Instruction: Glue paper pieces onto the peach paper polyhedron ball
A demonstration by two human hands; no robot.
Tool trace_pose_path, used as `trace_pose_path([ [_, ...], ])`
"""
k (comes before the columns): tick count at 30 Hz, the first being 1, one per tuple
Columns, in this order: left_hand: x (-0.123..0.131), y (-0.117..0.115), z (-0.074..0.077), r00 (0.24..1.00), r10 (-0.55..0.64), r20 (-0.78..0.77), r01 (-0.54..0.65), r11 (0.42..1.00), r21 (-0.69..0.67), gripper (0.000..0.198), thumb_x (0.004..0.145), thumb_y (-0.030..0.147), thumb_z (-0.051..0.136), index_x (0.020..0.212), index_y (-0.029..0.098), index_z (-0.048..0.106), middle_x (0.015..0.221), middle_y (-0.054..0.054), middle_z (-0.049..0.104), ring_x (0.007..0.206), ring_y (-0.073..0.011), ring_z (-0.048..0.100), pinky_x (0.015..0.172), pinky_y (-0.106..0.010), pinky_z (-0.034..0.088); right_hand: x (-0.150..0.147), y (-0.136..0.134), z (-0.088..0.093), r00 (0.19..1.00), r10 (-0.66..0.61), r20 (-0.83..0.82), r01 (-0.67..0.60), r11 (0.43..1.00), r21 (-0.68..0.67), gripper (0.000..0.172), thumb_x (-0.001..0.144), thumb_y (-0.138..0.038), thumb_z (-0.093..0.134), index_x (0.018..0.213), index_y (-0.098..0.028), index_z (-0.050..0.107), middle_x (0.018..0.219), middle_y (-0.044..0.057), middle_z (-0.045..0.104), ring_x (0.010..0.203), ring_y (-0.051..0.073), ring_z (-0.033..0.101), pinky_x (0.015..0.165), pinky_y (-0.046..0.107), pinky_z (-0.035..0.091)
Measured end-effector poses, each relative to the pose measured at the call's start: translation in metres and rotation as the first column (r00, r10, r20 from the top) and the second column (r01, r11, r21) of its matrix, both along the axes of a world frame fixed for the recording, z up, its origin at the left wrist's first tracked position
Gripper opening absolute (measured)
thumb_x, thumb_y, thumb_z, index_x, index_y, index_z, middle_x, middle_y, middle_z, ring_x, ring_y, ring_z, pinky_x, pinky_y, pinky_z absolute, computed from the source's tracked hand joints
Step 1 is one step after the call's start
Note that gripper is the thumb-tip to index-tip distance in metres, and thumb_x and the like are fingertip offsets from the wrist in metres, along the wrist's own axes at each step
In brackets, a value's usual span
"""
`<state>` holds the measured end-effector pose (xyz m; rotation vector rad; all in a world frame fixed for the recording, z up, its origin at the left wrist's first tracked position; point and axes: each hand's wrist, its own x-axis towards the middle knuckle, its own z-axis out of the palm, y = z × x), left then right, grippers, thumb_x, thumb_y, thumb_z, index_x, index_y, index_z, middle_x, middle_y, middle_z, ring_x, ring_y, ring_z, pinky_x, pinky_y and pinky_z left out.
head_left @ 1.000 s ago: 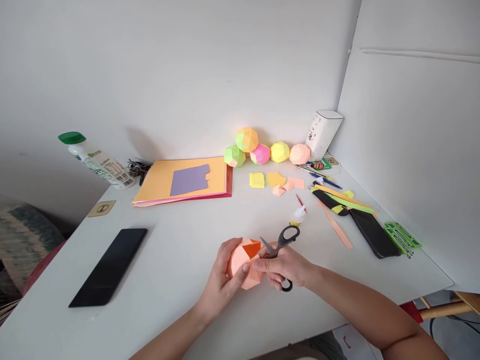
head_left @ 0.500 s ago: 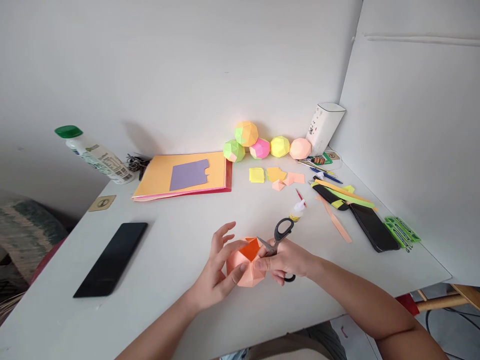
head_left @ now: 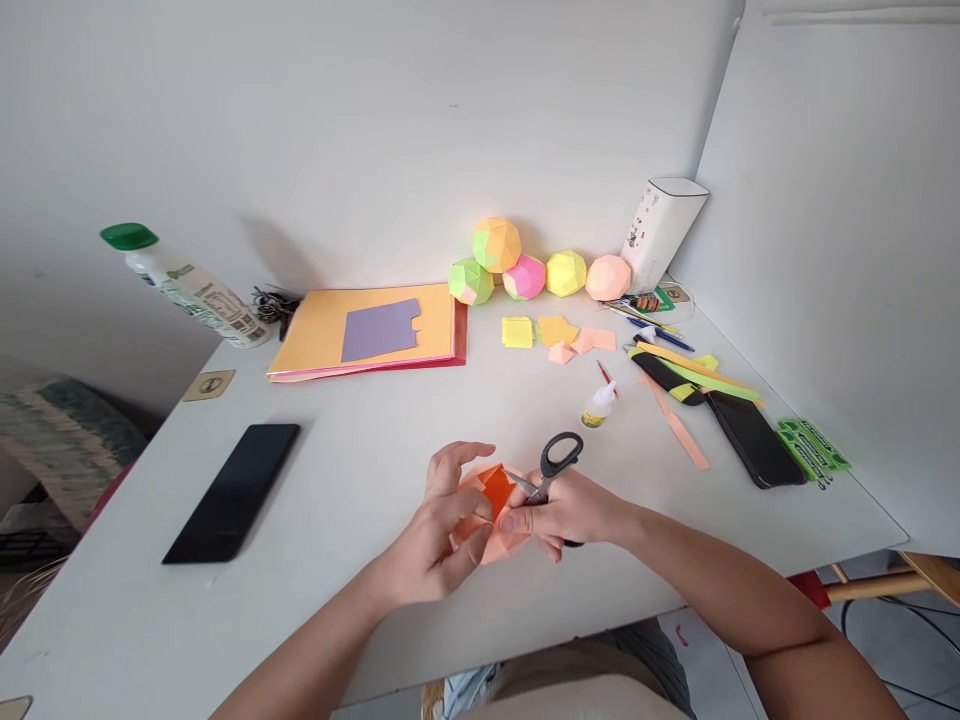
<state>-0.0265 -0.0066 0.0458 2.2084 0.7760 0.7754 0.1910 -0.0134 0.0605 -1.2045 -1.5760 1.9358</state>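
My left hand (head_left: pixel 435 525) cups a peach folded-paper ball (head_left: pixel 495 540) near the front edge of the white table (head_left: pixel 360 440), fingers curled round it. A darker orange flap (head_left: pixel 496 485) shows at the ball's top. My right hand (head_left: pixel 566 510) grips black-handled scissors (head_left: pixel 555 462), whose blades point left at the orange flap. The right fingers also press against the ball's right side.
A black phone (head_left: pixel 234 490) lies front left. A stack of coloured paper (head_left: pixel 367 332) and a green-capped bottle (head_left: pixel 184 285) are back left. Several finished paper balls (head_left: pixel 525 272) line the wall. Paper squares (head_left: pixel 555 335), a glue bottle (head_left: pixel 598 405), paper strips, pens and a second phone (head_left: pixel 750 435) fill the right.
My left hand's fingers lifted off the ball and then curled round it again. The ball has turned, showing more of the orange flap. The view tilted slightly.
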Motion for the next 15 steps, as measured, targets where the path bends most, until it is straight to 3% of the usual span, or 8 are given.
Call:
trace_pose_path([
  [15, 0.0007, -0.0019, -0.0018, 0.999, 0.027, 0.016, -0.027, 0.999, -0.029, 0.014, 0.075, 0.009, 0.051, 0.076, 0.020, 0.060, 0.130, -0.013, 0.038, 0.125, -0.0365, 0.036, 0.092, -0.057, 0.047, -0.0008, -0.0005, 0.0010, 0.999, 0.028, 0.035, -0.029, 0.999, 0.029, 0.031, 0.083, -0.044, 0.066, 0.074, -0.015, 0.068, 0.039, -0.009, 0.049, 0.036, 0.007, 0.050, 0.043, 0.019, 0.041],
])
